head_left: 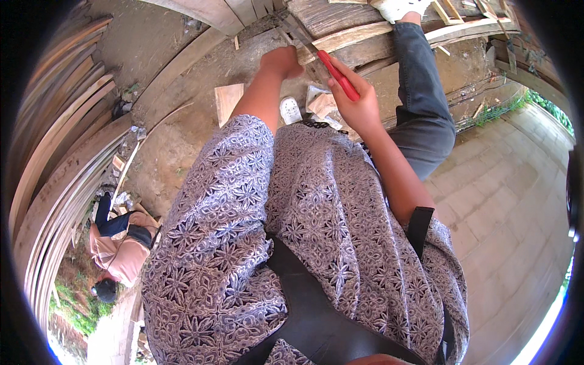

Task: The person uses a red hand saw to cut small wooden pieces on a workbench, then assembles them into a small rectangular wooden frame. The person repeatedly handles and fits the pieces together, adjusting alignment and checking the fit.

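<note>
While gripped in rt hand (359, 106): red-handled saw (328, 64), lft hand (283, 61) on plank (350, 36).

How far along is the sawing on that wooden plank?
Done: pale offcut wood pieces already lie on the dirt ground. In hand: the right hand grips the red-handled hand saw, its blade on the long weathered wooden plank, while the left hand presses the plank down. Left: how deep the cut runs is hidden, so the remainder cannot be judged.

R hand (359, 103) grips red-handled saw (325, 61); L hand (283, 61) steadies plank (347, 36).
</note>
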A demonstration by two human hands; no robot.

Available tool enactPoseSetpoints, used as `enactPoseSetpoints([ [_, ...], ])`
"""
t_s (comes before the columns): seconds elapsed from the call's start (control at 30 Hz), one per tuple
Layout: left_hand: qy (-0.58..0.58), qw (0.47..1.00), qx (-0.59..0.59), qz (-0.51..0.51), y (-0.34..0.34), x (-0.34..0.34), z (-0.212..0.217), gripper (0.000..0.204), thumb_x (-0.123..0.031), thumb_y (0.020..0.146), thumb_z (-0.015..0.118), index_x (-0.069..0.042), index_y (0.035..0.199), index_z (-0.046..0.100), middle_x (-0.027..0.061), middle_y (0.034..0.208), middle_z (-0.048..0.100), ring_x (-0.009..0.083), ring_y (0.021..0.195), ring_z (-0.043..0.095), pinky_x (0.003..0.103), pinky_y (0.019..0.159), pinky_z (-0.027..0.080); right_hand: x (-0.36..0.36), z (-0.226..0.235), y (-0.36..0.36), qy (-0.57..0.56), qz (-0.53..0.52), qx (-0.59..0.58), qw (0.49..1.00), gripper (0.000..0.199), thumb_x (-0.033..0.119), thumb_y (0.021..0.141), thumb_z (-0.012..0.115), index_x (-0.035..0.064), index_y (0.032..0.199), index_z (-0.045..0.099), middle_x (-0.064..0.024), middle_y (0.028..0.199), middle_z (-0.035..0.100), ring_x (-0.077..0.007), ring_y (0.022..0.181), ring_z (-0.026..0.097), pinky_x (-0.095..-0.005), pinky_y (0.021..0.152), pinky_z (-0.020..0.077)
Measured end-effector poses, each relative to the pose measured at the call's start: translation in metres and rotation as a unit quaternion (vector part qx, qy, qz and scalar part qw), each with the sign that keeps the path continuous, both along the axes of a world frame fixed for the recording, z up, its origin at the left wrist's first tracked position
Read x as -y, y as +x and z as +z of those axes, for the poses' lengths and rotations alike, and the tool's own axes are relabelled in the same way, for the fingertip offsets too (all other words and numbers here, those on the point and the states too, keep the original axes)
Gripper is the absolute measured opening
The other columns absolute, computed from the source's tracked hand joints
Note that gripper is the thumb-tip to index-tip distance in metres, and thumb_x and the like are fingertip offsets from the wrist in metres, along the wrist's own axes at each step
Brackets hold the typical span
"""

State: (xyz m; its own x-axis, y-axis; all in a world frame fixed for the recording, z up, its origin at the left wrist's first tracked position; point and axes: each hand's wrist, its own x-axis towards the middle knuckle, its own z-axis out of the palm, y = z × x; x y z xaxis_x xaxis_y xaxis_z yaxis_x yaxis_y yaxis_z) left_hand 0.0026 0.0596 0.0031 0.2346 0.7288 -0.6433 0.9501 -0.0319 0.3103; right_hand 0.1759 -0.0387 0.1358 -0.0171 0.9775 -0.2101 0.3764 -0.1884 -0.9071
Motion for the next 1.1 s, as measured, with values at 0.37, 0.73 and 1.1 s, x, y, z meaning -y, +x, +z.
enactPoseSetpoints([
  [0.37,-0.026,1.0,-0.003,-0.012,-0.004,-0.007,-0.003,0.051,-0.03,0.079,0.063,-0.006,0.124,0.062,0.02,0.122,0.067,0.0355,0.114,0.064,0.047,0.095,0.053,0.041,0.048,0.029,-0.036,0.013,0.026,0.999,0.041,0.009,0.093,0.067,0.0038,0.133,0.061,-0.0185,0.122,0.069,-0.0211,0.113,0.066,-0.0319,0.095,0.0495],
  [0.73,-0.015,1.0,0.008,-0.009,-0.007,-0.004,-0.009,0.051,-0.034,0.079,0.066,-0.005,0.122,0.063,0.0209,0.12,0.068,0.0375,0.112,0.065,0.048,0.094,0.053,0.055,0.094,0.037,-0.033,-0.018,0.027,0.999,0.042,0.008,0.093,0.067,0.0024,0.134,0.06,-0.0193,0.125,0.067,-0.0215,0.114,0.065,-0.032,0.098,0.0481],
  [1.1,-0.003,0.999,0.022,-0.034,-0.001,-0.002,-0.01,0.06,-0.044,0.08,0.065,0.0,0.121,0.062,0.0237,0.116,0.068,0.0384,0.11,0.066,0.048,0.093,0.053,-0.037,-0.017,-0.018,0.063,-0.038,0.031,0.997,0.037,0.014,0.089,0.07,0.0061,0.125,0.067,-0.0194,0.106,0.073,-0.024,0.097,0.072,-0.0329,0.085,0.0534],
])
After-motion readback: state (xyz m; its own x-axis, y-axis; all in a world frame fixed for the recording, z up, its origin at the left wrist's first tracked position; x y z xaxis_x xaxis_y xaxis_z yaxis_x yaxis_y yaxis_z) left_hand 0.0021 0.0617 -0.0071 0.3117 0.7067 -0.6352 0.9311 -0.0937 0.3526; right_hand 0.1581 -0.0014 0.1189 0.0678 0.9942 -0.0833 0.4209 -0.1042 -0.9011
